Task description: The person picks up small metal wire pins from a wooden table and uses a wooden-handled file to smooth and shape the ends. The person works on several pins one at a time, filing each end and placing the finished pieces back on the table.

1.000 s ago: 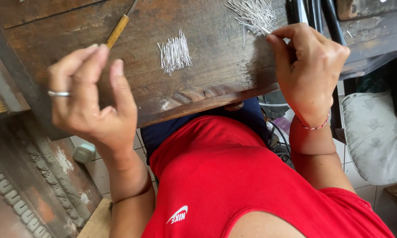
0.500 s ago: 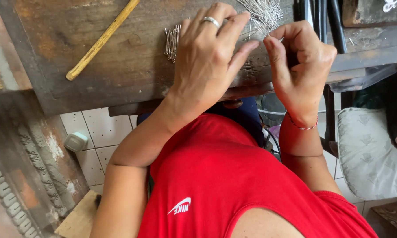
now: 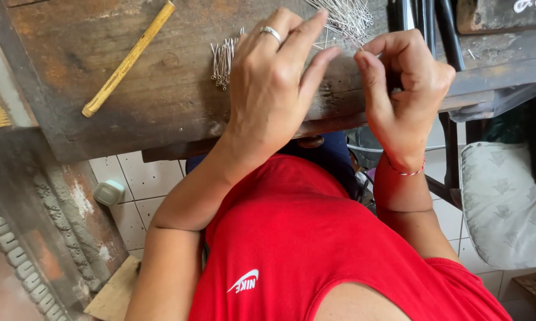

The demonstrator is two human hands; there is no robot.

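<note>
Two pin heaps [image 3: 345, 18] — beside both hands' fingers [image 3: 315, 35].

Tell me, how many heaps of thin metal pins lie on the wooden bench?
2: a small heap beside the left hand, a larger heap above the right hand. Hands may hide more.

Wooden bench [image 3: 161, 101]: a stick tool [image 3: 128, 59] is laid slantwise on its left part. A small bundle of pins [image 3: 222, 59] is set near the middle, right of the stick. A larger heap of pins [image 3: 342, 15] is placed at the far edge, further right. The left hand [image 3: 274, 89] is spread between the two lots, just beside the bundle. The right hand [image 3: 404, 95] is positioned at the near edge, below the heap. A cushion [image 3: 505, 202] is found low at the right, beyond the bench.
</note>
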